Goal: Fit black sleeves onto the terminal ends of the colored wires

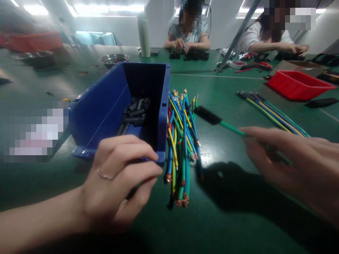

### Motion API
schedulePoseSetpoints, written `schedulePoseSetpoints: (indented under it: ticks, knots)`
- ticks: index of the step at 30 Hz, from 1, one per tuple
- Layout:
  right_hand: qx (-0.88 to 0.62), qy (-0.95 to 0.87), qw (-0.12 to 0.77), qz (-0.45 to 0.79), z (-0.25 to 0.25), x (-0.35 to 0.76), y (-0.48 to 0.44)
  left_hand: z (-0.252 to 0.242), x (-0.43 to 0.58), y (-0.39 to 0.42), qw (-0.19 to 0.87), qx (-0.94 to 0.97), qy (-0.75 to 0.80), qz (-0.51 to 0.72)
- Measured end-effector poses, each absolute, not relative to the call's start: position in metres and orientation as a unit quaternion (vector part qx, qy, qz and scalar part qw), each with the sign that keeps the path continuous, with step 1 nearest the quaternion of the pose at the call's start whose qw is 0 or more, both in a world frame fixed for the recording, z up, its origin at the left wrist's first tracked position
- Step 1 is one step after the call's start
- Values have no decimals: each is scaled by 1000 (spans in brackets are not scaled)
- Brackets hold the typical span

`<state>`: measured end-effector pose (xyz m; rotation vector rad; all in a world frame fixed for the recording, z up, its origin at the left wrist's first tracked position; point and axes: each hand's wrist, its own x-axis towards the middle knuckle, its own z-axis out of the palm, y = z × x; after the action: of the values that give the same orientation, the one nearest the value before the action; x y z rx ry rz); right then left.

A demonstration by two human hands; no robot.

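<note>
My right hand (288, 162), smeared by motion, pinches a green wire (233, 127) between thumb and fingers. A black sleeve (208, 115) covers that wire's far end, which points left over the table. My left hand (119, 176), wearing a ring, is closed with its fingertips at the front right corner of a blue bin (92, 116). Nothing shows between those fingertips. Short black sleeves (136, 112) lie inside the bin. Right beside it rests a bundle of blue, green and yellow-striped wires (182, 130), with metal lugs at the far ends and bare copper strands at the near ends.
Several black-ended wires (272, 111) lie at the right, near a red tray (299, 84) and a cardboard box (293, 67). Behind the bin stand a metal bowl (113, 60) and a pale bottle (143, 37). Two people work across the green table (217, 84).
</note>
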<state>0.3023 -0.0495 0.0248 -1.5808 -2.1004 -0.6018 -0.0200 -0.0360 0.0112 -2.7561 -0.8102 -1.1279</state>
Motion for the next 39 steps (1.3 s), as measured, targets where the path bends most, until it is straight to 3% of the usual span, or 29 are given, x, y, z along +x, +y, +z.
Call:
schedulePoseSetpoints:
  ticks: [7,15,30,39]
  knots:
    - [-646,-749,112,-90,18,310,-21,17,-15,-40,-14,-966,-111,-232]
    - [-697,-708,62,-99,0,309,-13,24,-9,-34,-8,-981,-74,-179]
    - [-614,-789,-7,15,12,328,-28,11,-7,-28,-24,-976,-38,-211]
    - [-611,-790,-36,-47,12,324,-25,19,-7,-31,-4,-983,-59,-173]
